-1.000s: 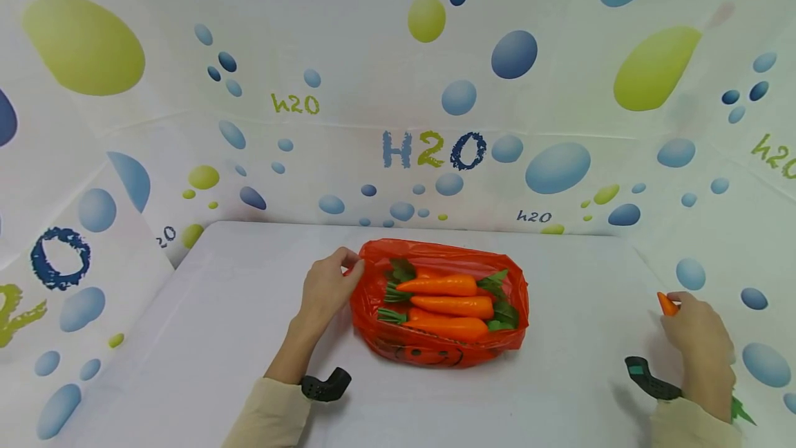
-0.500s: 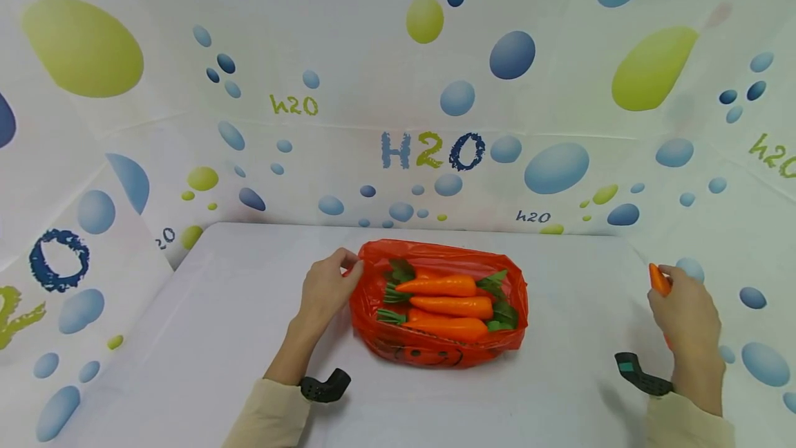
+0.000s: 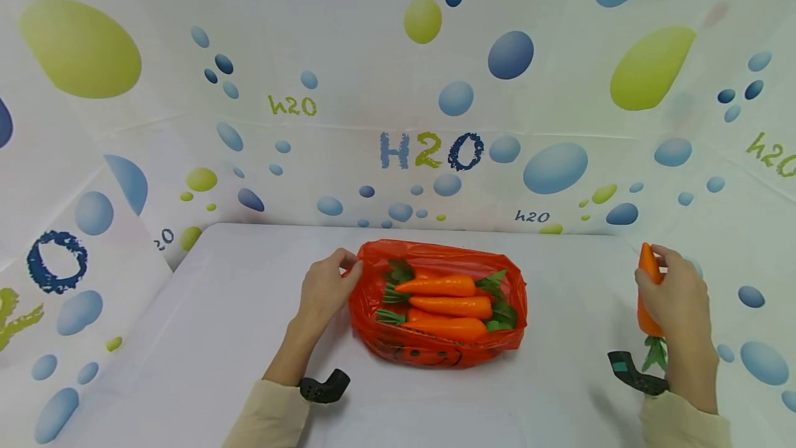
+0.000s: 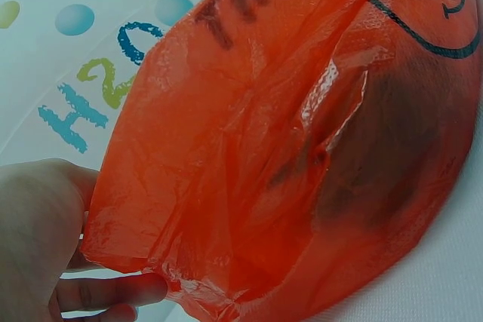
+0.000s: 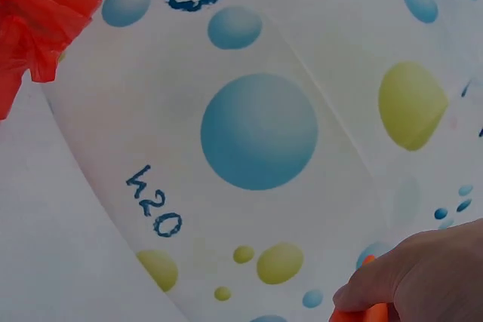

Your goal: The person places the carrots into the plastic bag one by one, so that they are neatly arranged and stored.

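A red plastic bag (image 3: 429,358) with a printed smiling face lies with its mouth spread on the white table. Several orange carrots (image 3: 450,307) with green tops are inside it. At the bag's left edge my left hand (image 3: 326,289) pinches the plastic; in the left wrist view, fingers (image 4: 113,292) meet the bag's (image 4: 204,156) crumpled rim and part of the hand is hidden behind it. My right hand (image 3: 680,303) grips a single carrot (image 3: 650,321) at the table's right side, tip up and leaves down. Only a bit of that carrot (image 5: 362,314) shows in the right wrist view.
A white cloth backdrop (image 3: 373,75) with blue and green drops rises behind the table (image 3: 560,365) and along both sides. Black wrist devices (image 3: 325,386) are on both arms.
My right hand has moved up and slightly left with the carrot, which now shows more of its length and its leaves. The left hand and bag stay in place.
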`<state>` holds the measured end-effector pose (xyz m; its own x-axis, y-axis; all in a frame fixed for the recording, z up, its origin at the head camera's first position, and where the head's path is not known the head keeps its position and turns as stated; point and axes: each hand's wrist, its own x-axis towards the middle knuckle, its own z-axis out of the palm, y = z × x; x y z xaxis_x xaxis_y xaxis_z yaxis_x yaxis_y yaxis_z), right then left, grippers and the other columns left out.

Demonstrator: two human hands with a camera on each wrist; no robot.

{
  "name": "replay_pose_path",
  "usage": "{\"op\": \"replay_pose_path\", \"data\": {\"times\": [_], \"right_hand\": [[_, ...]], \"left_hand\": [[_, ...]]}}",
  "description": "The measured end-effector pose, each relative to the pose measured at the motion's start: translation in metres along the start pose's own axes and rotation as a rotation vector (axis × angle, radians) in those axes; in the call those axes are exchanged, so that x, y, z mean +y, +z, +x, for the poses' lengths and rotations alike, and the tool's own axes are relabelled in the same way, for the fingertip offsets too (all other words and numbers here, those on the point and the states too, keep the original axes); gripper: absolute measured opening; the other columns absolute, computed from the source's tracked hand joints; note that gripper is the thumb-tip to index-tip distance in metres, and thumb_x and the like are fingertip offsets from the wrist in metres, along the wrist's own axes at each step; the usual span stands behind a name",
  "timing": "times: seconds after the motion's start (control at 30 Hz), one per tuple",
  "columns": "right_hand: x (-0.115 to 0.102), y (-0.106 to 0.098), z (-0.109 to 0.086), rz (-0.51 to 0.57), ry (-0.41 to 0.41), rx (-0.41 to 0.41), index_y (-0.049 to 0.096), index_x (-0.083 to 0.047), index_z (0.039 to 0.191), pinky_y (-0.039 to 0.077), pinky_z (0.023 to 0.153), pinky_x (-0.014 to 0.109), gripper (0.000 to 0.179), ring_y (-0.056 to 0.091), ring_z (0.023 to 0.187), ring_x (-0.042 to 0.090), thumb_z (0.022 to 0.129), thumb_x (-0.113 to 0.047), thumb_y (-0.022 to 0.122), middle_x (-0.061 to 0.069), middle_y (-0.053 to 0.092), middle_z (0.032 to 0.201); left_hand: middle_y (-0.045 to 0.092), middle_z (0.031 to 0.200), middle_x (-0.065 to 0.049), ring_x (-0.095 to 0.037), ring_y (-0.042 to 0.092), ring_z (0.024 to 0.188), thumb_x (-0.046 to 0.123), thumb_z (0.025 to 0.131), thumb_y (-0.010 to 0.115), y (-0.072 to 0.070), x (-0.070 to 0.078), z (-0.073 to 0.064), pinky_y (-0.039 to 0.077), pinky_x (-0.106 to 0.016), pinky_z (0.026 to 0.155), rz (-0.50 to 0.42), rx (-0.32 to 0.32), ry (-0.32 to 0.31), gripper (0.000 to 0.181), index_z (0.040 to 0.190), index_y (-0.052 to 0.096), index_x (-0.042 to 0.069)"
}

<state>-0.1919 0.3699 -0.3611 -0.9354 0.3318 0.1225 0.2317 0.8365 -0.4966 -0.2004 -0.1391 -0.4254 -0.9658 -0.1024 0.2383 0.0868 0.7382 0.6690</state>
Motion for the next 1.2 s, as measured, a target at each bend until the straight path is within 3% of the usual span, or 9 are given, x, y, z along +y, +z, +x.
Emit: {"op": "replay_pose_path", "data": {"times": [0.37, 0.73, 0.97, 1.2], "right_hand": [[-0.022, -0.004, -0.007, 0.058, -0.037, 0.077, 0.022, -0.001, 0.157, 0.045, 0.092, 0.073, 0.068, 0.045, 0.121, 0.056, 0.099, -0.022, 0.052, 0.037, 0.039, 0.144], [-0.039, -0.006, -0.016, 0.12, -0.115, 0.166, 0.021, -0.013, 0.16, 0.048, 0.086, 0.07, 0.071, 0.051, 0.117, 0.056, 0.098, -0.021, 0.055, 0.037, 0.043, 0.142], [-0.046, -0.002, -0.02, 0.125, -0.185, 0.234, 0.038, -0.008, 0.153, 0.051, 0.085, 0.067, 0.058, 0.056, 0.113, 0.055, 0.098, -0.02, 0.054, 0.034, 0.049, 0.136], [-0.053, 0.0, -0.024, 0.128, -0.206, 0.244, 0.057, 0.003, 0.136, 0.05, 0.088, 0.067, 0.042, 0.053, 0.115, 0.052, 0.1, -0.017, 0.053, 0.035, 0.047, 0.134]], "left_hand": [[0.076, 0.1, -0.008, -0.018, 0.058, 0.07, 0.032, 0.097, 0.059, 0.0, 0.0, 0.0, 0.051, -0.026, 0.063, -0.005, 0.0, -0.005, 0.025, 0.107, 0.068, 0.011], [0.076, 0.1, -0.007, -0.018, 0.058, 0.071, 0.032, 0.097, 0.059, 0.0, 0.0, -0.001, 0.053, -0.026, 0.064, -0.002, -0.004, -0.011, 0.025, 0.108, 0.068, 0.011], [0.075, 0.101, -0.008, -0.018, 0.057, 0.07, 0.032, 0.097, 0.059, -0.001, 0.001, -0.001, 0.052, -0.026, 0.064, -0.01, -0.006, -0.011, 0.025, 0.108, 0.068, 0.011], [0.075, 0.102, -0.008, -0.018, 0.058, 0.071, 0.032, 0.097, 0.059, 0.0, 0.0, -0.001, 0.052, -0.026, 0.064, -0.017, -0.006, -0.009, 0.025, 0.109, 0.068, 0.011]]}}
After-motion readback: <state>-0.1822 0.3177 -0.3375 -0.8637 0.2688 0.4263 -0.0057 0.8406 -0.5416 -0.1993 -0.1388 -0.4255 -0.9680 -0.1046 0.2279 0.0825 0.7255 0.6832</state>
